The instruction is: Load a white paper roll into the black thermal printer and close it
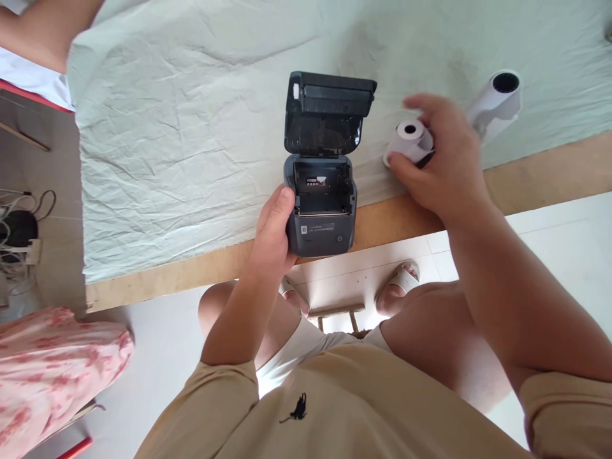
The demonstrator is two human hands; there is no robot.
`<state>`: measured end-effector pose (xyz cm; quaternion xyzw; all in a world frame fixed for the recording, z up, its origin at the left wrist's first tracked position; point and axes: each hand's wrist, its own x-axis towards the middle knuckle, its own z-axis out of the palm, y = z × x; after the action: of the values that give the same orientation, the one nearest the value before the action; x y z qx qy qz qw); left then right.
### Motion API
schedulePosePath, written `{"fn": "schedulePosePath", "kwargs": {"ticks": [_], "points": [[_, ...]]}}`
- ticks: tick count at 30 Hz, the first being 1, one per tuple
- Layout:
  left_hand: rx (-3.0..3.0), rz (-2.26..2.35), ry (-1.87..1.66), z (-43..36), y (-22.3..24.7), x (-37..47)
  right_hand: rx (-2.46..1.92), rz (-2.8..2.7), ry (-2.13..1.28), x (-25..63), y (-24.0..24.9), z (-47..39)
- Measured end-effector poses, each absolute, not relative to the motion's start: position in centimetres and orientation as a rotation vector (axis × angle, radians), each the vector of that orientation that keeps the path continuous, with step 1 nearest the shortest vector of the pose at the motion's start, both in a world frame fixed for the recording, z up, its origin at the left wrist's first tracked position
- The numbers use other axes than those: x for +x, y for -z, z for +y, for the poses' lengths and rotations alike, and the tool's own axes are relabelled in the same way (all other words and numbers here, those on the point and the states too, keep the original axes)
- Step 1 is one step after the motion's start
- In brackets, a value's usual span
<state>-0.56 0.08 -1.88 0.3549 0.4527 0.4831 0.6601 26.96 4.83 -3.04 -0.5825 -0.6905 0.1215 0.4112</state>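
A dark printer with its black lid raised stands at the table's front edge. Its paper compartment shows no roll inside. My left hand grips the printer's left side, thumb on the rim. To the right, a small white paper roll sits on the cloth. My right hand is around its right side, thumb and fingers apart; whether it grips the roll is unclear. Behind that hand lies a larger white roll with a dark core.
A pale green cloth covers the table, whose wooden edge runs along the front. Another person's arm rests at the upper left. Cables and pink patterned fabric are at the left.
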Motion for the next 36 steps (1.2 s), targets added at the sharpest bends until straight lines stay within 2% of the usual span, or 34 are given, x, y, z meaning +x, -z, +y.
{"fn": "schedulePosePath", "kwargs": {"ticks": [5,8,14,23,27,32,36], "points": [[0.832,1.026,-1.088,0.1,1.9,-0.6,-1.149,-1.655,-0.272,23.3,-0.9,2.3],[0.861,1.039,-1.112,0.1,1.5,-0.5,-1.152,-1.833,-0.249,20.7,-2.0,1.2],[0.857,1.014,-1.068,0.0,1.1,-0.3,-1.138,-2.022,-0.133,19.7,-0.5,2.4],[0.887,0.907,-1.09,0.1,1.1,-0.6,-0.855,-1.963,-0.337,19.5,0.2,1.6],[0.938,1.011,-1.083,0.0,0.9,-0.6,-0.952,-1.693,-0.282,20.1,0.4,2.3],[0.996,1.022,-1.088,0.0,1.4,-0.8,-1.12,-1.613,-0.463,20.7,0.6,2.2],[0.994,0.997,-1.096,0.0,1.8,-1.0,-1.058,-1.645,-0.523,20.7,1.8,1.7]]}}
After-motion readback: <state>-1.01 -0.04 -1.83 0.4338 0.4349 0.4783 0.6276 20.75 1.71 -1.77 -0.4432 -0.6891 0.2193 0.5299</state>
